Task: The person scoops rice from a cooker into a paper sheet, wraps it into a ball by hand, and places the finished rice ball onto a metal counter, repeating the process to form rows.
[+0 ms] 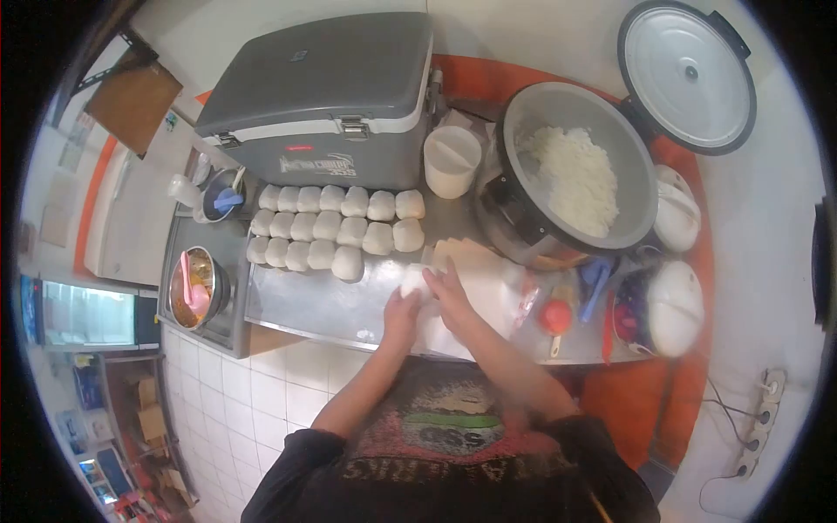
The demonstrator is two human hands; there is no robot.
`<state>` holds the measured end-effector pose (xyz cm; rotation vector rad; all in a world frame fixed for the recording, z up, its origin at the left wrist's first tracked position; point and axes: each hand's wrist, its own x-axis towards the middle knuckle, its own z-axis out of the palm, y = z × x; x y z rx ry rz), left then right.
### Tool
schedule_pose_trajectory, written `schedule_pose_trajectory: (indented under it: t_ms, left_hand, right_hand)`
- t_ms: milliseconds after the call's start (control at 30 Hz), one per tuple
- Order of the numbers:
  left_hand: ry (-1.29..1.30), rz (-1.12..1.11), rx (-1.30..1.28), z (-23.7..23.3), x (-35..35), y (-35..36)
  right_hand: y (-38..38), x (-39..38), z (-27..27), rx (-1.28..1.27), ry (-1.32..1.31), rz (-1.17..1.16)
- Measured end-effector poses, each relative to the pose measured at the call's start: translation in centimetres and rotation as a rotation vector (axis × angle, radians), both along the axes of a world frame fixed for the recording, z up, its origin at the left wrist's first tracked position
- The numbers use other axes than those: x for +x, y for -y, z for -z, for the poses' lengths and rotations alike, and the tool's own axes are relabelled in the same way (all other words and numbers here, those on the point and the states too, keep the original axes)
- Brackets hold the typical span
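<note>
Between my two hands, over the front part of the metal table, is a white rounded rice parcel [414, 279]. My left hand [402, 315] is closed around its lower left side. The fingers of my right hand [447, 293] press on it from the right and partly hide it. Just beyond and beside my right hand lies a stack of pale wrapping sheets [475, 270]. Rows of similar white parcels [326, 227] sit to the left, in front of the cooler box. A large open rice cooker [503, 205] holds loose white rice [577, 179].
A grey cooler box [318, 78] stands behind the parcels, with a white container [452, 161] beside it. At left is a bowl of reddish food [220, 301] with a pink spoon. The cooker lid [684, 74] stands raised. A red scoop [555, 315] and white-lidded containers [676, 305] lie right.
</note>
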<state>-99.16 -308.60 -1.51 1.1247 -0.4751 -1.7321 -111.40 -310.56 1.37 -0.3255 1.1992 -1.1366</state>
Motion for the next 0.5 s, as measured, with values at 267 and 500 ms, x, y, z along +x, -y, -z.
schedule_pose_trajectory:
  t_ms: [267,500]
  left_hand:
    - [0.119,-0.369,0.337,8.6,7.3,6.3]
    - [-0.002,-0.578,0.416,6.4,5.6,9.4]
  right_hand:
    - [-6.6,-16.4,10.3,0.053,-0.821,0.254]
    - [-12.9,-28.8,10.3,0.416,-1.582,0.719]
